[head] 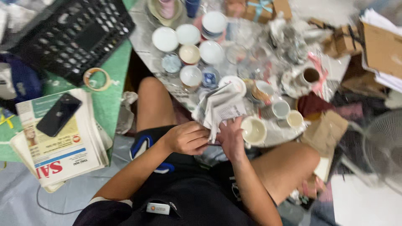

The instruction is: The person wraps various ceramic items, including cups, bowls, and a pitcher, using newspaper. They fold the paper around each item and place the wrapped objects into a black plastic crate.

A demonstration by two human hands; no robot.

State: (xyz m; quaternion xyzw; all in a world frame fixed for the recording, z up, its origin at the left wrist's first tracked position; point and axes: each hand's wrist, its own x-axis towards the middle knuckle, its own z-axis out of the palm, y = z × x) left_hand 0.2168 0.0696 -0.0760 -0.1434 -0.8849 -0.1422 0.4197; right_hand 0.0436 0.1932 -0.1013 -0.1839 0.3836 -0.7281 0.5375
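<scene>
Both the left hand [187, 138] and right hand [231, 140] grip a half-wrapped newspaper bundle [218, 108], with about 12 unwrapped cups [190, 54] left at 12 o'clock on the worktop [144, 39].

Crumpled matt newsprint [218, 109], glossy ceramic cup [253, 130]

hands: left hand [187, 137] and right hand [230, 140] both closed on a crumpled newspaper sheet [218, 108], just above the lap
ahead: low table [144, 39] packed with cups and bowls [189, 54], almost rim to rim; no straight reach across
right of hands: cream mug [253, 130] touches the right hand, blocks that side
left: bare knee [154, 100], then a newspaper stack [63, 144] with a phone [58, 114] on top
far left: black crate [73, 35], tape roll [97, 79] beside it
free: grey floor [25, 196] near left, open strip
right edge: fan [383, 146], cardboard boxes [381, 48]
</scene>
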